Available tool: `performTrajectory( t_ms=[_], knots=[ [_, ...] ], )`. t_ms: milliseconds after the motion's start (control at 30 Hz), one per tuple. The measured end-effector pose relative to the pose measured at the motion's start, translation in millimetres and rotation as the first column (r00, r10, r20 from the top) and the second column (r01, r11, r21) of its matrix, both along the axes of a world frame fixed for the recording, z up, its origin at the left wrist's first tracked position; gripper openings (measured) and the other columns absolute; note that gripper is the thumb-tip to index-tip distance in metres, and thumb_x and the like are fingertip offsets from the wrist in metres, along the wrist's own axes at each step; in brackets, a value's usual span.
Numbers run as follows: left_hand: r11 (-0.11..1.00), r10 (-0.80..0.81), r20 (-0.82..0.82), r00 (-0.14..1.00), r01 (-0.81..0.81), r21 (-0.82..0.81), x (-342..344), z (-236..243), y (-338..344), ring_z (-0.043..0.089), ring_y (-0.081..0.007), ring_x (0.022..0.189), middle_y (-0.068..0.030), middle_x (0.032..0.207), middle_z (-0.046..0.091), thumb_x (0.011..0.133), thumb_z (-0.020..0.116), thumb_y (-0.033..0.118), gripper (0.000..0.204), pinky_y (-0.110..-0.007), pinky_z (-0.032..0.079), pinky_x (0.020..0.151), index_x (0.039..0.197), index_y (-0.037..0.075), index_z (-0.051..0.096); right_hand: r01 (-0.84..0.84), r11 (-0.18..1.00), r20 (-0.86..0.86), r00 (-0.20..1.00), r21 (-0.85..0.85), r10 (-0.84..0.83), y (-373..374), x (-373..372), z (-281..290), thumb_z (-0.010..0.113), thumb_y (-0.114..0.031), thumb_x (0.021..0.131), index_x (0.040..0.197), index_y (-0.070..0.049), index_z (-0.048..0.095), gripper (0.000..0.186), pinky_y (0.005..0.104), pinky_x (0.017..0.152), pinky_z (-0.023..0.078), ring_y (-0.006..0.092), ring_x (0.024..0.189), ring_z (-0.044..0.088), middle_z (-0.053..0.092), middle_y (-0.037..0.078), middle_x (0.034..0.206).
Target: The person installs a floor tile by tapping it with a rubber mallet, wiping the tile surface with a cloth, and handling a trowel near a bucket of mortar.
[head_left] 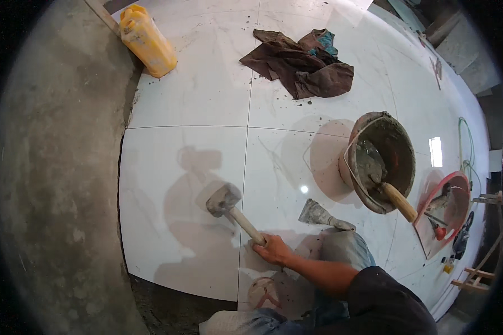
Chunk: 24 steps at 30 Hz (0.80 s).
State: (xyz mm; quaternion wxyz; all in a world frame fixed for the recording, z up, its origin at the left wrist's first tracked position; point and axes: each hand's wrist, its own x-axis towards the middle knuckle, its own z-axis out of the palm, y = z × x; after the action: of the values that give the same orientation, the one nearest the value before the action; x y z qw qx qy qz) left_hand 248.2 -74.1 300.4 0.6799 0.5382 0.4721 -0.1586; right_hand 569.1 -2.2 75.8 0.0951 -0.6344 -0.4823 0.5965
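Observation:
My right hand (271, 250) grips the wooden handle of a mallet (223, 200). The mallet's dark, worn head is over a large white marbled tile (179, 251), just left of a joint. A cement-crusted scraper (313, 212) lies to the right of the head, near my knee. Beyond it stands a bucket (398, 142) holding grey wet mortar, with a wooden-handled tool (399, 202) sticking out of it. A pale round object (265, 290) with a red forked part sits below my hand. My left hand is not in view.
A yellow jerrycan (148, 47) stands at the back left, by bare concrete (61, 167). A brown cloth (296, 67) lies behind. A red tray (458, 184) of tools, a green hose (469, 139) and wooden pieces (474, 282) lie at the right. A dark untiled strip (156, 304) borders the tile's near edge.

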Motion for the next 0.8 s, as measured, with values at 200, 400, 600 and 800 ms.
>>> performTrajectory(
  t_ms=[200, 400, 600, 800],
  knots=[
    [0.94, 0.139, -0.04, 0.989, -0.145, -0.308, 43, -31, 115, 0.061, -0.0192, 0.097, -0.0083, 0.1, 0.065, 0.084, 0.07, 0.022, 0.03, -0.039, 0.047, 0.089, 0.108, 0.004, 0.064, 0.492, 0.862, -0.084, 0.86, -0.125, -0.503, -10, -5, -23, 0.063, -0.041, 0.086, 0.098, 0.003, 0.064, 0.046, 0.0422, 0.071, 0.049, 0.0294, 0.074, 0.064, 0.066, 0.016, 0.079],
    [0.163, 0.333, 0.144, 0.932, -0.208, 0.965, 110, -210, 225, 0.06, -0.0291, 0.106, -0.0164, 0.112, 0.064, 0.09, 0.062, 0.015, 0.024, -0.041, 0.044, 0.093, 0.11, 0.002, 0.06, 0.693, 0.708, -0.183, 0.684, -0.14, -0.706, -10, -17, -29, 0.066, -0.03, 0.089, 0.085, -0.002, 0.059, 0.029, 0.0316, 0.041, 0.044, 0.0158, 0.046, 0.054, 0.056, 0.005, 0.062],
    [0.281, 0.358, -0.407, 0.84, 0.319, 0.905, 162, -264, 318, 0.01, -0.0412, 0.144, -0.0225, 0.156, 0.012, 0.096, 0.041, 0.049, 0.072, -0.062, 0.006, 0.112, 0.151, 0.008, 0.02, 0.575, 0.809, -0.02, 0.813, -0.121, -0.581, -17, -12, -42, 0.066, -0.044, 0.086, 0.092, 0.004, 0.062, 0.049, 0.0432, 0.067, 0.048, 0.03, 0.071, 0.062, 0.062, 0.016, 0.072],
    [0.341, 0.622, -0.407, 0.669, 0.236, 0.91, 106, -282, 410, 0.008, -0.0387, 0.145, -0.0183, 0.158, 0.012, 0.095, 0.034, 0.057, 0.075, -0.061, 0.006, 0.113, 0.151, 0.01, 0.02, 0.623, 0.782, -0.117, 0.776, -0.016, -0.62, -16, -15, -42, 0.066, -0.027, 0.089, 0.079, -0.002, 0.056, 0.029, 0.0317, 0.052, 0.042, 0.0129, 0.054, 0.049, 0.051, 0.001, 0.06]
  ],
)
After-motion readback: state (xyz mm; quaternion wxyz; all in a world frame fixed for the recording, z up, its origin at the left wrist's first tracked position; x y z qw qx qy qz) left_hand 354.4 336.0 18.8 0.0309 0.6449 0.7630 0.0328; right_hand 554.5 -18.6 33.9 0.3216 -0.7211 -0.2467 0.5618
